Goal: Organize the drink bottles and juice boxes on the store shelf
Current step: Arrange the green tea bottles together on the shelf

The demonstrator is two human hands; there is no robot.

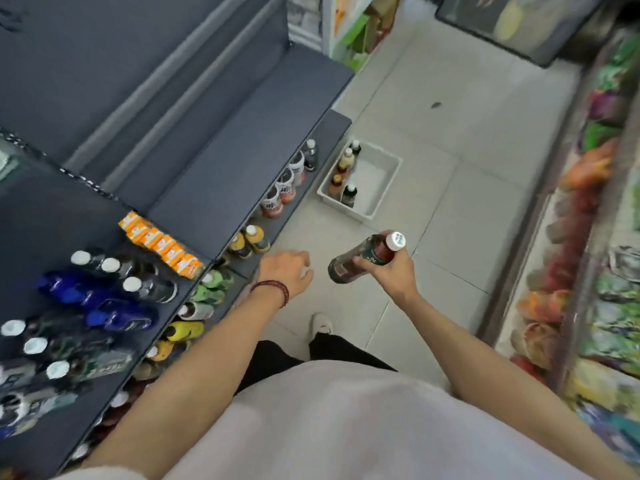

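Head view: grey shelving [225, 161], pale tiled floor [450, 133]

Dark grey shelf [62, 209] with orange juice boxes [162, 245] and white-capped bottles [152, 289]; pale tiled floor [450, 133] under a white bin [398, 165].

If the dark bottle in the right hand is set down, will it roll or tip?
Probably rolls if laid sideways: the bottle looks round. It seems full, so likely heavy for its size. Upright, tall and narrow, it may tip.

Open floor aisle [450, 133] — white bin [372, 183] stands beside shelf [242, 150].
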